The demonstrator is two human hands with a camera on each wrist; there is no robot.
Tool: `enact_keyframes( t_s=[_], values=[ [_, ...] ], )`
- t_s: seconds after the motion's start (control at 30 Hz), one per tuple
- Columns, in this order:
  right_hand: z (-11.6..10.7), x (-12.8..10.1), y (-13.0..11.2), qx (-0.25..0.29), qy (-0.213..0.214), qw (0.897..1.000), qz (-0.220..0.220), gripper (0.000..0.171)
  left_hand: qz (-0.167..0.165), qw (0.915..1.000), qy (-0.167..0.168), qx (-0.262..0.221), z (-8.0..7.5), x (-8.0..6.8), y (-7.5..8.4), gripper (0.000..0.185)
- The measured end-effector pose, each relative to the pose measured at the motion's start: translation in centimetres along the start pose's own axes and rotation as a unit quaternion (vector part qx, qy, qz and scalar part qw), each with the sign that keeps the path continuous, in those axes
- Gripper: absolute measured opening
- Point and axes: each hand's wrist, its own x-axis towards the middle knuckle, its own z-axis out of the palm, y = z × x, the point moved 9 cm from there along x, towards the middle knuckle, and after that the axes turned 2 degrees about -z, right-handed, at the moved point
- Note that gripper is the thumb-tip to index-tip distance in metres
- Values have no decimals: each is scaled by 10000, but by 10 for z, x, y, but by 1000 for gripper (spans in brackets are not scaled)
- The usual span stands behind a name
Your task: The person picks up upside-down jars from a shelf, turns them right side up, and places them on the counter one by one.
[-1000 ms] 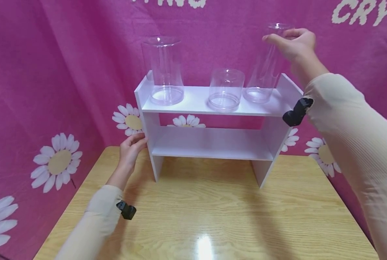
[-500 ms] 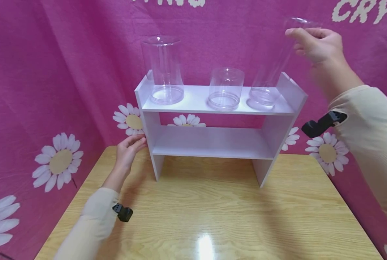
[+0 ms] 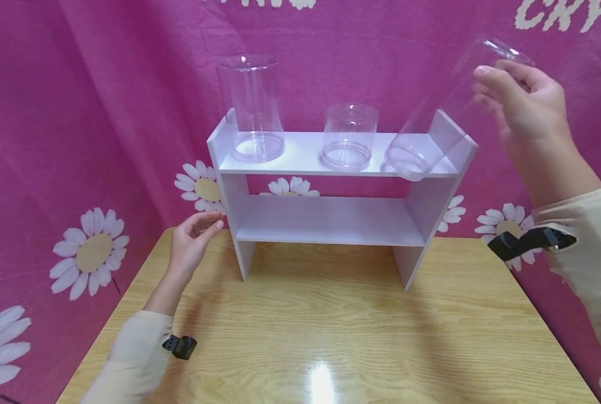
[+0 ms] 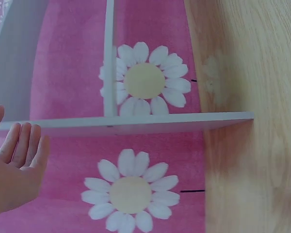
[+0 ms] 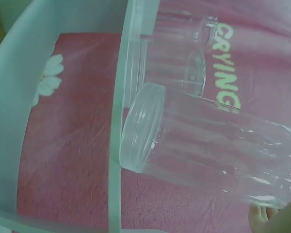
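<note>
My right hand (image 3: pixel 532 115) grips a tall clear plastic jar (image 3: pixel 444 120) near its upper end. The jar leans to the right, its base low over the front right of the upper shelf board; the right wrist view shows the jar's thick base (image 5: pixel 143 128) beside the board's edge, contact hard to tell. My left hand (image 3: pixel 189 241) is beside the left side panel of the white shelf unit (image 3: pixel 325 221), fingers loosely bent, holding nothing. Its fingertips (image 4: pixel 24 138) are close to that panel in the left wrist view. Whether they touch is unclear.
A short clear jar (image 3: pixel 349 140) stands mid-board, and a wide tall clear jar (image 3: pixel 256 112) stands at the left end. Raised side panels (image 3: pixel 452 143) flank the upper board. The unit stands on a wooden table (image 3: pixel 280 331) before a pink daisy-print cloth (image 3: pixel 128 73).
The right hand has moved right and a little down, tipping the tall jar from near upright to a strong lean, its base shifting forward. The left hand has drawn slightly away from the side panel.
</note>
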Motion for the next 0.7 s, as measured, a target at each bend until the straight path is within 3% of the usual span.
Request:
enact_keyframes(
  t_s=[0.27, 0.5, 0.7],
  values=[
    [-20, -28, 8, 1142, -52, 9926, -404, 41, 475, 9959, -678, 354, 19, -11, 18, 34],
    [-35, -56, 23, 1920, -55, 9750, -1113, 32, 556, 9913, -964, 700, 31, -19, 23, 39],
    [-53, -73, 57, 2521, -83, 9615, -1096, 30, 778, 9851, -1172, 984, 44, -22, 28, 43]
  ],
)
